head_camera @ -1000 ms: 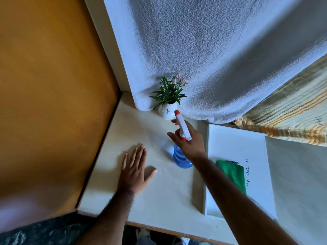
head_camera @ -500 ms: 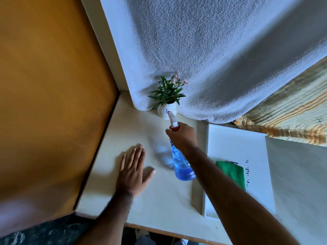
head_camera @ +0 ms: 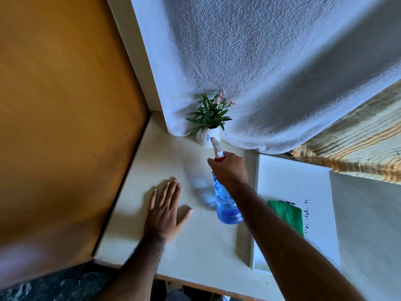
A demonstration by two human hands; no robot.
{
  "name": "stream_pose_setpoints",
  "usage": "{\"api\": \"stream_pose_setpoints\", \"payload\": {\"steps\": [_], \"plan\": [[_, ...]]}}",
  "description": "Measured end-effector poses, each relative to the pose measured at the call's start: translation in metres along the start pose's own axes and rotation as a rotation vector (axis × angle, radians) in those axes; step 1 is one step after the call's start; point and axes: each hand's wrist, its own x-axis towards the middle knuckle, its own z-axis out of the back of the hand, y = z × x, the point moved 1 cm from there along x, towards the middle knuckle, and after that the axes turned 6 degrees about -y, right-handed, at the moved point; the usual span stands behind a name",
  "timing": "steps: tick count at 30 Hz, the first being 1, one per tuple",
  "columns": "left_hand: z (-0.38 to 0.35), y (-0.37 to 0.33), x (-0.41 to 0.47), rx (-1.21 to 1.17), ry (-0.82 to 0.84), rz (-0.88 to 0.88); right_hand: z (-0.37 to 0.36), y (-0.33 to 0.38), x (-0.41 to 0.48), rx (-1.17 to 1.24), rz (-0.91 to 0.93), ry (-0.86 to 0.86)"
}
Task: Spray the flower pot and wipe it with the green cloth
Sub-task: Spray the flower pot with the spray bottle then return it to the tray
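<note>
Right hand [head_camera: 229,168] clenched around the neck and trigger of the blue spray bottle [head_camera: 225,203], tilting it forward so the white nozzle [head_camera: 216,146] points straight at the flower pot [head_camera: 206,140]. Nozzle tip very close to the pot's white wall, right by a small blue mark; cannot tell whether touching or just short of it. Tilted that way, judging by the aim, to land the spray on the pot's side rather than on the green leaves [head_camera: 209,115] above. Bottle's base off the worktop [head_camera: 195,246], or barely on it; hard to say from this angle.

Left hand [head_camera: 165,211] released, flat on the worktop, fingers spread, holding nothing. Probably planted there for balance during the reach toward the back corner.

Flower pot standing upright at the far edge of the worktop, tucked against the hanging white towel [head_camera: 260,72], near the corner by the orange wall [head_camera: 65,105]. Overspray likely to wet the towel behind, given how close it hangs.

Green cloth [head_camera: 286,213] folded on the white tray [head_camera: 314,187] to the right, partly hidden by the right forearm, untouched. Kept near for the wipe to come.

Spraying step in hand; no mist visible, so trigger pull cannot be confirmed. Wiping not yet begun.
</note>
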Motion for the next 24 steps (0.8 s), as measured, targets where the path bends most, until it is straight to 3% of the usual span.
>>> {"api": "stream_pose_setpoints", "payload": {"steps": [5, 14, 18, 24], "plan": [[-0.001, 0.001, -0.001, -0.006, -0.011, -0.002, 0.010, -0.007, -0.006, 0.072, 0.036, -0.036], [0.000, 0.001, -0.002, -0.015, -0.015, -0.004, 0.102, -0.029, -0.012, 0.737, 0.205, -0.396], [-0.001, 0.001, 0.000, -0.014, 0.000, -0.015, 0.137, -0.064, 0.001, 0.767, 0.321, -0.509], [-0.006, 0.002, -0.002, -0.017, -0.004, -0.017, 0.142, -0.116, 0.042, 0.579, 0.297, -0.583]]}}
